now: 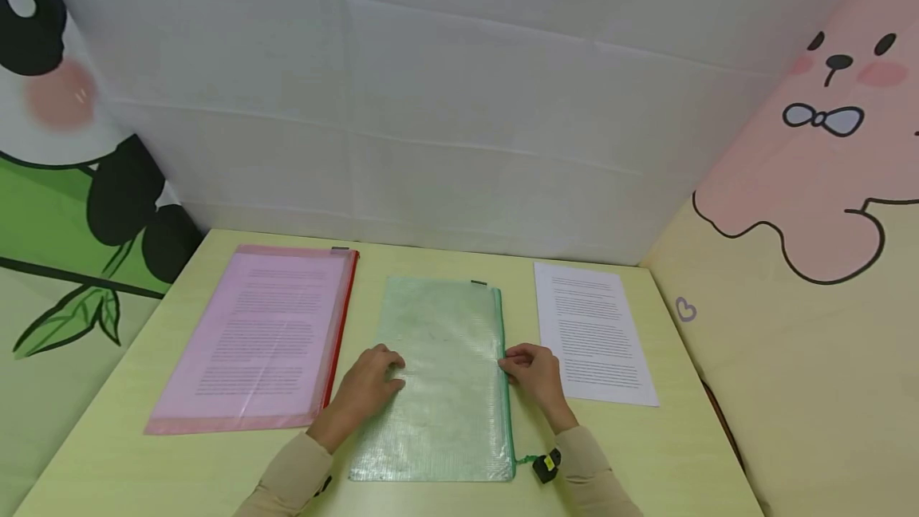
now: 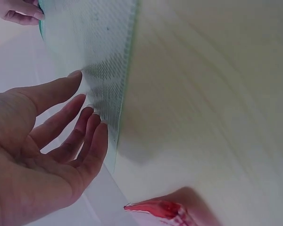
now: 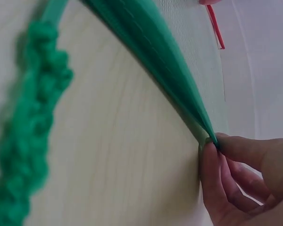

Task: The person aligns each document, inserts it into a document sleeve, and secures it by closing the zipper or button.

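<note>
A translucent green zip folder (image 1: 441, 397) lies in the middle of the table. At its right side, my right hand (image 1: 537, 373) pinches the green zipper edge (image 3: 155, 52) between thumb and fingertips, and that edge bulges slightly in the right wrist view. My left hand (image 1: 369, 381) is over the folder's left side, its fingers loosely bent and a gap between thumb and fingertips. In the left wrist view, these fingers (image 2: 96, 141) are beside the mesh-textured folder and hold nothing. A green braided cord (image 3: 30, 122) hangs from the zipper side.
To the left, a pink folder (image 1: 266, 333) with a red zipper edge has a printed page inside. A loose printed sheet (image 1: 596, 333) lies at the right. A small black object (image 1: 547, 465) sits by the right sleeve. Walls stand around the table (image 1: 431, 258).
</note>
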Motion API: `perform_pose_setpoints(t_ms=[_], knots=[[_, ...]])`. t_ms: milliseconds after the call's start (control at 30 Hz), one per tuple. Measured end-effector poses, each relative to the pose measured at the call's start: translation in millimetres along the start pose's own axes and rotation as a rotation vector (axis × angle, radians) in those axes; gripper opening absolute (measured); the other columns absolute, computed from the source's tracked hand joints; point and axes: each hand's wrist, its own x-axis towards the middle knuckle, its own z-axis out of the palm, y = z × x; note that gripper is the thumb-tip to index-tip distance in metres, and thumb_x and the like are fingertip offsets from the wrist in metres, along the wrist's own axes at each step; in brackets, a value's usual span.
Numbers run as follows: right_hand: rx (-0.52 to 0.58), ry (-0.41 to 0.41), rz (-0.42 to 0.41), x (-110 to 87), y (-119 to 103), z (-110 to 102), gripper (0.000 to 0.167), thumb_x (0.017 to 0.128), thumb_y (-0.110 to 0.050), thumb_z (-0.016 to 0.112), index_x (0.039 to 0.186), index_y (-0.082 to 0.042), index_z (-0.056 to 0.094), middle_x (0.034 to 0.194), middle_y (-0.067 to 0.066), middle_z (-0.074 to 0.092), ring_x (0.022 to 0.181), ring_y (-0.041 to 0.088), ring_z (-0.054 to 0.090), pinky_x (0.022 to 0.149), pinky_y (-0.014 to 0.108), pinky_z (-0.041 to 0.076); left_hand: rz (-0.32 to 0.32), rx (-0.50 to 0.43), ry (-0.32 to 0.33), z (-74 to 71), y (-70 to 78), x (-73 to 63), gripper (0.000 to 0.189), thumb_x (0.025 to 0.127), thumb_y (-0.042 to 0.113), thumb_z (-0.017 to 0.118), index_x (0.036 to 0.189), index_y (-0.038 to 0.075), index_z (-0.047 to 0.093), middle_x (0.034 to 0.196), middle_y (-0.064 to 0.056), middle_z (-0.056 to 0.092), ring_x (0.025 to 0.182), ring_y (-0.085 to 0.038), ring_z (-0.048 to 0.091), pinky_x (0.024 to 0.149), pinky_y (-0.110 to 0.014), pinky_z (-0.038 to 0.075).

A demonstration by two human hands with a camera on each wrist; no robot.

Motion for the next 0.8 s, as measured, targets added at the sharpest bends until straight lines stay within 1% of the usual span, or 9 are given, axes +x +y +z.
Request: perform_pose_setpoints(t_ms=[100,200,233,300,533,667,800], knots=[[-0.014,-0.007,-0.02,-0.5,-1.9,1.3,0.013,0.084,0.002,0.081,0.094,0.006,0.073,0.082,0.012,0.072,0.072,0.021,0.071,0.061,0.028,0.061,-0.002,-0.005,0.001,-0.3,-1.8,-0.8,0.021,0.081,0.0,0.084,0.1,0.0,0.076,0.095,-0.008,0.065,0.093,-0.028,0.062,0.079,-0.042,0.056],[-0.033,-0.009,-0.029,-1.3,-3.5,2.4,0.013,0.084,0.002,0.081,0.094,0.006,0.073,0.082,0.011,0.072,0.071,0.021,0.071,0.061,0.028,0.061,-0.009,-0.011,0.003,-1.3,-2.8,-1.8,0.021,0.082,0.0,0.084,0.101,0.001,0.076,0.095,-0.007,0.065,0.092,-0.026,0.061,0.079,-0.041,0.055],[-0.041,-0.01,-0.032,-1.5,-4.1,2.8,0.013,0.084,0.002,0.081,0.094,0.006,0.073,0.082,0.011,0.072,0.071,0.02,0.071,0.061,0.028,0.061,-0.002,-0.008,0.004,-1.9,-3.2,-2.3,0.021,0.082,0.0,0.084,0.101,0.001,0.075,0.094,-0.006,0.064,0.091,-0.025,0.06,0.077,-0.041,0.055],[-0.05,-0.016,-0.039,-2.1,-5.3,3.4,0.013,0.084,0.003,0.081,0.094,0.007,0.073,0.082,0.011,0.072,0.07,0.02,0.071,0.061,0.028,0.061,-0.013,-0.014,0.002,-2.6,-3.8,-2.8,0.021,0.082,0.001,0.083,0.101,0.001,0.075,0.095,-0.006,0.064,0.091,-0.025,0.06,0.077,-0.041,0.054],[-0.082,-0.036,-0.072,-2.9,-7.8,4.9,0.014,0.084,0.005,0.08,0.094,0.009,0.072,0.082,0.012,0.071,0.068,0.021,0.07,0.059,0.027,0.06,-0.035,-0.034,-0.019,-5.7,-4.2,-6.9,0.021,0.083,0.0,0.083,0.102,0.0,0.075,0.096,-0.008,0.065,0.093,-0.028,0.061,0.079,-0.041,0.055],[-0.145,-0.022,-0.095,-2.2,-7.4,3.8,0.014,0.084,0.0,0.082,0.093,0.005,0.073,0.081,0.01,0.072,0.067,0.018,0.068,0.059,0.024,0.056,-0.025,-0.032,-0.017,-6.8,-3.5,-5.8,0.019,0.084,0.001,0.082,0.101,0.0,0.075,0.095,-0.008,0.065,0.09,-0.025,0.061,0.077,-0.04,0.054],[-0.202,0.0,-0.123,-1.3,-6.1,0.7,0.013,0.085,-0.003,0.082,0.094,0.002,0.074,0.083,0.008,0.072,0.071,0.017,0.067,0.064,0.024,0.054,0.0,-0.031,0.011,-5.5,-1.8,-0.8,0.014,0.087,0.004,0.08,0.099,-0.001,0.076,0.092,-0.008,0.066,0.084,-0.021,0.059,0.074,-0.038,0.053]])
